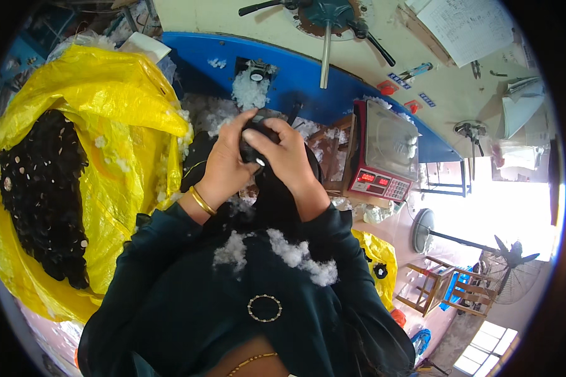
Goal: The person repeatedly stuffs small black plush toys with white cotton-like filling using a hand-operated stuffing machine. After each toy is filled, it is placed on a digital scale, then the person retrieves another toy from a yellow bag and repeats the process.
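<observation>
Two hands (223, 166) (290, 157) around apparently one dark rounded item (249, 152)

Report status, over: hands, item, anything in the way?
Left hand and right hand both gripping black item. Item partly covered by the hands. White fluff clumped at blue panel beyond; nothing seen blocking.
</observation>
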{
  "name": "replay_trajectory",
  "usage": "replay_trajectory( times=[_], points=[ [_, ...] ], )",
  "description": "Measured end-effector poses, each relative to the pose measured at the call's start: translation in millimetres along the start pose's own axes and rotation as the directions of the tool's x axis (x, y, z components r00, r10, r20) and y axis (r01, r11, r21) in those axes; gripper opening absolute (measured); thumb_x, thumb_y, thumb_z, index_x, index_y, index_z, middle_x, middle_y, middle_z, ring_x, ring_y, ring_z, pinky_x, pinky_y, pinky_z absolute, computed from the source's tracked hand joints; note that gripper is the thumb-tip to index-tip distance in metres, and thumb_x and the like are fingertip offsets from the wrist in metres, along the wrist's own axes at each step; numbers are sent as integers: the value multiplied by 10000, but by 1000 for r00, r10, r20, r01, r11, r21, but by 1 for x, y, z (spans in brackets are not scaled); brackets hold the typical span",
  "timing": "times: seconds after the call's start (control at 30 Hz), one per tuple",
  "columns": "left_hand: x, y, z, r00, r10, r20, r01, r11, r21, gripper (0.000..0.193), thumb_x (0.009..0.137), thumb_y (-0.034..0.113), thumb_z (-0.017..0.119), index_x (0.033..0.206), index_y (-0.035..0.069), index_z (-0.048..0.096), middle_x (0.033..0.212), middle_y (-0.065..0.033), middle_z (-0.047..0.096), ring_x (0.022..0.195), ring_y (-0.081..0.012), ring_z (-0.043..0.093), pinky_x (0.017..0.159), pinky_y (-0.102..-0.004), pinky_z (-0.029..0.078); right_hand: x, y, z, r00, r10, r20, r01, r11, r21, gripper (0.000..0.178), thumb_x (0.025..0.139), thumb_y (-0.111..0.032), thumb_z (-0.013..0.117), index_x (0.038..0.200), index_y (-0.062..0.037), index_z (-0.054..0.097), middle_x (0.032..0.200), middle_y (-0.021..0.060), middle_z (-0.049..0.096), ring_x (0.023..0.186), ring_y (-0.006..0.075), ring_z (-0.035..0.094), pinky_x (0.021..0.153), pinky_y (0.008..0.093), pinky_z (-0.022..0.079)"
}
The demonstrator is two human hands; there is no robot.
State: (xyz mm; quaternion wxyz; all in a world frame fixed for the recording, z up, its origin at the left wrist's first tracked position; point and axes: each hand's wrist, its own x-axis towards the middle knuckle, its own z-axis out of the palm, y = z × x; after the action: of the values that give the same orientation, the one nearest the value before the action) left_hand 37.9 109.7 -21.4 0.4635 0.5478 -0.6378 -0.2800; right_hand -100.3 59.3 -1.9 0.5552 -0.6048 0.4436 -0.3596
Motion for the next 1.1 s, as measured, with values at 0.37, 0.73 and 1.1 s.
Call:
replay_trajectory(
  times=[0.37,0.73,1.1],
  points=[
    [2,-9,17,879,-363,308,411,254,-876,451,1020,274,413,1406,51,342,1329,-93,490,1205,-150,478,1036,-307,370,-8,7,-12,992,-119,27,122,971,-203,250,765,-109,771,934,7,627,860,75,607,722,140,600,657,270,495],
    [18,1,9,872,-254,418,488,394,-779,417,1013,265,368,1369,49,366,1250,-97,526,1115,-159,546,986,-289,415,-15,-21,-34,927,148,346,-154,988,-9,130,906,-63,622,861,-14,511,725,29,548,678,70,600,559,215,446],
    [65,14,38,775,-365,515,608,209,-766,400,986,414,476,1223,102,557,1181,4,587,1096,-109,548,900,-281,451,29,-35,-78,835,-550,-12,365,570,-736,334,795,-274,691,607,-49,533,604,158,512,583,367,529,490,431,379]
  ],
)
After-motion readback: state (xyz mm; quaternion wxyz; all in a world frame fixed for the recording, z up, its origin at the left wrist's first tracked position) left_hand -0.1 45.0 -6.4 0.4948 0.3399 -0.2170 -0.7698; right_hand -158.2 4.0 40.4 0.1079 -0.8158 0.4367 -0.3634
